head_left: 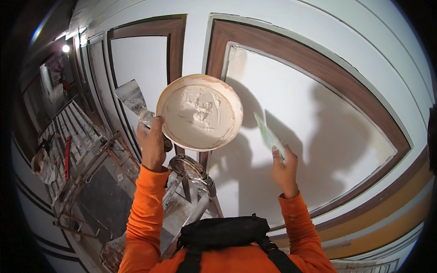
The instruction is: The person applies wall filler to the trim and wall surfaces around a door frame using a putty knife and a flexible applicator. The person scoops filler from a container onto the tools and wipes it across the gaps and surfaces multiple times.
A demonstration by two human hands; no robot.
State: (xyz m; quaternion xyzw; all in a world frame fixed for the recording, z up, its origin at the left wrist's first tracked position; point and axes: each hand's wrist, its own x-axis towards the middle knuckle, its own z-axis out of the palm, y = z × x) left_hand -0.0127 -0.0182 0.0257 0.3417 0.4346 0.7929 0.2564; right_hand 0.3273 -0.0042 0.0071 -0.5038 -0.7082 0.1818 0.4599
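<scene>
My left hand (154, 136) grips a round, shallow tub (177, 100) of creamy pale paste (198, 109) by its lower left rim, together with a putty knife (132, 98) whose wide, smeared blade points up to the left. My right hand (283, 166) is closed on a pale green flat scraper (265, 129), angled up-left in front of a white panel (337, 150) with a brown wood-look frame (294, 38). The panel carries shadows and beige patches near its edges.
Below the tub is a stepladder (200, 207) with a stained can (186, 166) on top. A spattered scaffold platform (68, 123) with a red level (67, 157) and a bag (43, 166) stands at left. A lit corridor runs back at upper left.
</scene>
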